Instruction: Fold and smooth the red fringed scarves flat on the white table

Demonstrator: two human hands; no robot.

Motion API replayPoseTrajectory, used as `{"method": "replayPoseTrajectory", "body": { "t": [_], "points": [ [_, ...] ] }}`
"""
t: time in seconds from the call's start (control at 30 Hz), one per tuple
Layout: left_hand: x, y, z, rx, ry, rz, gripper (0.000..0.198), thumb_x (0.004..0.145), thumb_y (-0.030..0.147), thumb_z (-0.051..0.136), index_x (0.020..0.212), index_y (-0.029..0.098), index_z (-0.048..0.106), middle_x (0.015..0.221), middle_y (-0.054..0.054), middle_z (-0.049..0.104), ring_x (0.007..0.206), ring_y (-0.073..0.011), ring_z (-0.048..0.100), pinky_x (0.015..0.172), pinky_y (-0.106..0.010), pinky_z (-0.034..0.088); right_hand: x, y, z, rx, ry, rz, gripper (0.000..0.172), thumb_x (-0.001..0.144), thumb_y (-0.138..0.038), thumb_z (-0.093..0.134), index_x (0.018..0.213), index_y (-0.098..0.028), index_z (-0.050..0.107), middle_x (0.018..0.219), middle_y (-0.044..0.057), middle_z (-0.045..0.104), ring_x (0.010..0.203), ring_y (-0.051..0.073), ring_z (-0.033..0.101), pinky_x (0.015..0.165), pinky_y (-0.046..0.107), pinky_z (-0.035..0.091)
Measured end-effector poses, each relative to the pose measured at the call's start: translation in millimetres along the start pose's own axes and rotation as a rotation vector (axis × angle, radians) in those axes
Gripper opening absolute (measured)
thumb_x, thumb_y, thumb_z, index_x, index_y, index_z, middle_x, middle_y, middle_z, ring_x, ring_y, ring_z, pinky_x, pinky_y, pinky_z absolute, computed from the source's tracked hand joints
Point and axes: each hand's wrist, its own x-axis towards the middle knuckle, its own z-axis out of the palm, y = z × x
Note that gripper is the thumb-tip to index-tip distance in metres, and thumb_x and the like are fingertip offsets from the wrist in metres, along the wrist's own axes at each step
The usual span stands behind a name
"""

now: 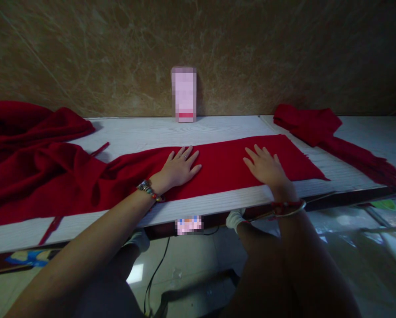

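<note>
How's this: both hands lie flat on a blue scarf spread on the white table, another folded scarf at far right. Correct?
Wrong colour: the head view shows the spread scarf is red, not blue. The left hand and right hand lie flat on it on the white table, with the folded scarf at the far right.

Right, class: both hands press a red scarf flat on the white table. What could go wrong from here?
The red fringed scarf lies near the edge of the white wooden table; pushed by the left hand and right hand, it might slide off. Its left part runs into the bunched red fabric pile, whose weight could pull creases in.
</note>
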Motion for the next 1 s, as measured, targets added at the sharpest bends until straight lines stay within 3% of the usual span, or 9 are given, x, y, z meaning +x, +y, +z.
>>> {"method": "replayPoseTrajectory", "body": {
  "t": [0.17, 0.27, 0.4, 0.57, 0.67, 0.87, 1.0],
  "points": [
    [0.8, 0.8, 0.7, -0.015, -0.01, -0.001, 0.056, 0.096, 0.045, 0.022, 0.147, 0.021, 0.021, 0.156, -0.006, 0.014, 0.142, -0.0264, 0.014, 0.113, -0.046, 0.018, 2.8, 48.0, -4.6, 0.024, 0.014, 0.12, 0.055, 0.091, -0.039, 0.025, 0.137, -0.015, 0.044, 0.145, 0.017, 0.04, 0.133, 0.035, 0.035, 0.104, 0.065, 0.024],
    [2.1, -0.2, 3.0, -0.026, 0.044, 0.02, 0.055, 0.096, 0.045, 0.023, 0.146, 0.022, 0.026, 0.155, -0.007, 0.018, 0.141, -0.0266, 0.016, 0.113, -0.047, 0.017, 3.1, 61.8, -8.1, 0.029, 0.051, 0.156, 0.055, 0.091, -0.042, 0.025, 0.135, -0.016, 0.047, 0.143, 0.017, 0.043, 0.132, 0.035, 0.036, 0.104, 0.065, 0.024],
    [3.7, -2.3, 5.0, -0.035, 0.123, 0.017, 0.053, 0.096, 0.048, 0.024, 0.144, 0.025, 0.031, 0.155, -0.008, 0.02, 0.141, -0.0288, 0.017, 0.112, -0.051, 0.017, 6.0, 43.3, -13.9, 0.1, 0.042, -0.001, 0.055, 0.093, -0.044, 0.025, 0.138, -0.017, 0.043, 0.147, 0.013, 0.038, 0.137, 0.03, 0.029, 0.108, 0.058, 0.022],
    [4.7, -3.3, 3.1, -0.045, 0.053, -0.01, 0.056, 0.096, 0.05, 0.023, 0.145, 0.023, 0.028, 0.155, -0.009, 0.018, 0.141, -0.0291, 0.015, 0.112, -0.052, 0.017, 19.7, -3.0, -7.5, 0.157, -0.101, -0.32, 0.054, 0.093, -0.045, 0.028, 0.143, -0.024, 0.036, 0.151, 0.007, 0.032, 0.14, 0.026, 0.021, 0.111, 0.054, 0.019],
    [4.7, -3.0, 1.8, -0.038, 0.034, -0.001, 0.056, 0.096, 0.049, 0.022, 0.146, 0.022, 0.025, 0.155, -0.01, 0.016, 0.142, -0.0293, 0.014, 0.112, -0.053, 0.017, 29.4, -7.1, 0.1, 0.057, -0.169, -0.403, 0.054, 0.093, -0.047, 0.03, 0.142, -0.026, 0.036, 0.151, 0.007, 0.032, 0.14, 0.027, 0.022, 0.111, 0.056, 0.019],
    [4.0, -2.6, 2.2, -0.044, 0.025, 0.004, 0.056, 0.097, 0.048, 0.022, 0.146, 0.023, 0.025, 0.155, -0.009, 0.015, 0.142, -0.0298, 0.013, 0.112, -0.054, 0.017, 46.9, 46.2, 0.8, -0.021, -0.175, -0.308, 0.05, 0.094, -0.037, 0.027, 0.141, -0.023, 0.037, 0.151, 0.007, 0.03, 0.14, 0.026, 0.022, 0.11, 0.057, 0.02],
    [4.0, -2.0, 1.7, -0.056, 0.035, 0.008, 0.056, 0.096, 0.047, 0.023, 0.146, 0.022, 0.027, 0.155, -0.008, 0.016, 0.141, -0.0307, 0.015, 0.111, -0.054, 0.018, 65.8, 98.3, -0.2, -0.02, -0.059, -0.199, 0.05, 0.095, -0.029, 0.024, 0.137, -0.012, 0.044, 0.144, 0.016, 0.041, 0.135, 0.026, 0.034, 0.109, 0.051, 0.026]
  ]
}}
